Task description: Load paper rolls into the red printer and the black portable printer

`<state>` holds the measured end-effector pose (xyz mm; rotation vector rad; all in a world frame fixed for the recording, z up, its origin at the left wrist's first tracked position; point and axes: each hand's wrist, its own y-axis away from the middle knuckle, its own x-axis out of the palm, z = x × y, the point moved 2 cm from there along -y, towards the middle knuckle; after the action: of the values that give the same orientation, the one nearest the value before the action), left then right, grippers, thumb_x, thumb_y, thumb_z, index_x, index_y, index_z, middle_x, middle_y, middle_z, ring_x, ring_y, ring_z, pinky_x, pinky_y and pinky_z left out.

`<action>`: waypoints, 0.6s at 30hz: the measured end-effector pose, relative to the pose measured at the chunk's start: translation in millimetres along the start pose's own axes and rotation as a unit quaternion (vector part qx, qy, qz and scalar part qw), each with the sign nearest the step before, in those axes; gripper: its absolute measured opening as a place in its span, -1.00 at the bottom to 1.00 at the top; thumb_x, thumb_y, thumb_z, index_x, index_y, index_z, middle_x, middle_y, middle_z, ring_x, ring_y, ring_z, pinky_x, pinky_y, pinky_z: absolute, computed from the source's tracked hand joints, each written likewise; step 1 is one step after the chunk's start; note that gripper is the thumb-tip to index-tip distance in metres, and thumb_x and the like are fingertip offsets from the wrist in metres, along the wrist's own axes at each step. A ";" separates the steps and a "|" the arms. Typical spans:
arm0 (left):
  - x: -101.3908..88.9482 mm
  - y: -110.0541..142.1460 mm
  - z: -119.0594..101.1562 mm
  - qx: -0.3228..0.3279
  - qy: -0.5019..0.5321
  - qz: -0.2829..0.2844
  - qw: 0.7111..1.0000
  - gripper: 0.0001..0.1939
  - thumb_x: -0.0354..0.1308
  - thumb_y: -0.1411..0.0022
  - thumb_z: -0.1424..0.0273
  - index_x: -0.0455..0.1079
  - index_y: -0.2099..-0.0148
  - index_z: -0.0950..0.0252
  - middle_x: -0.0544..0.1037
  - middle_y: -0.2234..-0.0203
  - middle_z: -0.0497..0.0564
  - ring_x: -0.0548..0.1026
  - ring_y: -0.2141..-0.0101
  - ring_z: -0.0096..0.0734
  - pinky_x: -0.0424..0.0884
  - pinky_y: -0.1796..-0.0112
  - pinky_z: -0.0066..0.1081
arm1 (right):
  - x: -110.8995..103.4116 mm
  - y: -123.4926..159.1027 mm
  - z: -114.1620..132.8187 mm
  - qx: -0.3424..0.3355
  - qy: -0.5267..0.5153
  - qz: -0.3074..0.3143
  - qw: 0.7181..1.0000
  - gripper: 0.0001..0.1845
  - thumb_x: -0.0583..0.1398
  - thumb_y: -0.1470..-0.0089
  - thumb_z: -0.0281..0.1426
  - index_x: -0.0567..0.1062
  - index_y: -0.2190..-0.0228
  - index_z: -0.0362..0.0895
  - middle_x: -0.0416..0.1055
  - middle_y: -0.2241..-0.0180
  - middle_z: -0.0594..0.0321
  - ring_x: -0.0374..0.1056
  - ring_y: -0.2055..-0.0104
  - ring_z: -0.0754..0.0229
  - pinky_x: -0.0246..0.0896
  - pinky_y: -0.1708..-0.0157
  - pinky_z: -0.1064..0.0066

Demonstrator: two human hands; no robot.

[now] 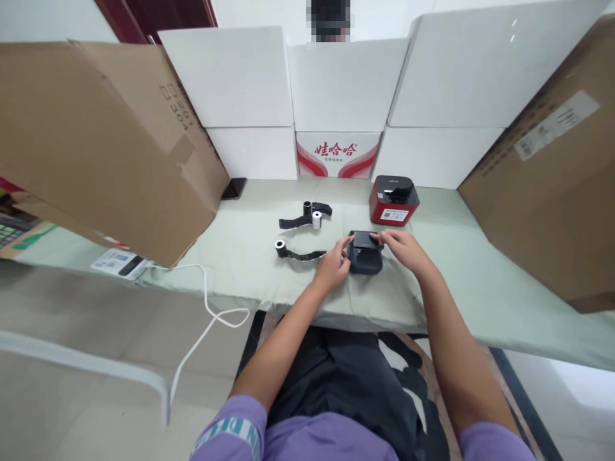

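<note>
A small black device (366, 261), which looks like a compact printer with a raised lid, sits near the front edge of the cloth-covered table. My left hand (333, 266) grips its left side, fingers curled against the edge. From the right, my right hand (402, 248) has its thumb and fingers closed at the upper right of the lid (365, 239). Left of the device lies a black ribbon (305, 255) with a roll core (280, 248) at its end. Behind it rests another black ribbon (294, 223), with a white-ended roll (316, 219) and a dark roll (307, 208).
A red and black boxy machine (394, 202) stands at the back right. A phone (234, 188) lies at the back left. White boxes (348, 86) wall the rear; cardboard boxes (120, 147) flank both sides. A white cable (206, 288) hangs over the left front edge.
</note>
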<state>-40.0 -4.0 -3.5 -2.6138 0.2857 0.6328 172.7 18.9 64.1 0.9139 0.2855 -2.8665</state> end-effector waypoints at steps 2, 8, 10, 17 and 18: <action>0.2 0.1 -0.3 -0.002 -0.009 0.003 1.000 -0.28 0.00 -0.23 0.57 0.10 -0.42 0.17 0.39 -0.32 0.05 0.55 0.14 -0.37 0.48 0.01 -0.34 | 3.0 0.0 -8.1 -0.002 -0.029 -0.025 0.999 -0.62 0.12 -0.19 -0.08 0.44 0.49 -0.08 0.64 0.23 0.08 0.50 0.04 -0.08 0.31 0.08 0.20; -0.3 -3.5 0.0 -0.004 0.001 0.006 1.000 -0.45 -0.03 -0.43 0.37 0.19 -0.42 0.21 0.33 -0.36 0.10 0.49 -0.16 -0.25 0.38 -0.21 -0.21 | 15.8 -7.4 -39.0 0.073 -0.152 -0.090 0.982 -0.45 0.36 0.16 -0.24 0.54 0.07 -0.10 0.55 0.00 0.04 0.39 0.33 0.19 0.30 0.38 0.35; 0.8 -5.6 2.0 -0.004 0.007 0.017 1.000 -0.48 -0.05 -0.45 0.35 0.24 -0.40 0.21 0.28 -0.39 0.08 0.38 -0.28 -0.25 0.30 -0.28 -0.20 | 20.0 -7.6 -47.1 0.121 -0.228 -0.041 0.965 -0.35 0.36 0.17 -0.26 0.53 -0.03 -0.11 0.54 -0.03 0.04 0.31 0.44 0.30 0.20 0.49 0.43; -1.0 -5.0 -2.2 -0.048 -0.047 0.032 0.997 -0.30 -0.07 -0.25 0.66 0.36 -0.35 0.08 0.31 -0.37 -0.08 0.41 -0.26 -0.25 0.41 -0.23 -0.19 | 25.0 -2.9 -52.6 0.151 -0.302 0.002 0.941 -0.23 0.32 0.22 -0.43 0.52 -0.13 -0.01 0.43 -0.20 0.12 0.19 0.52 0.40 0.14 0.56 0.47; -2.3 -5.0 -4.1 -0.056 -0.065 0.030 0.996 -0.29 -0.07 -0.23 0.68 0.38 -0.33 0.06 0.34 -0.35 -0.10 0.43 -0.24 -0.22 0.44 -0.19 -0.17 | 25.8 -4.4 -53.3 0.151 -0.300 0.002 0.942 -0.22 0.32 0.23 -0.43 0.51 -0.14 -0.02 0.44 -0.19 0.11 0.17 0.53 0.41 0.12 0.57 0.48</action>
<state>-38.9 -1.2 2.7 -2.6638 0.2965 0.8593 180.9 33.1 7.0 0.0291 -0.2233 -3.0509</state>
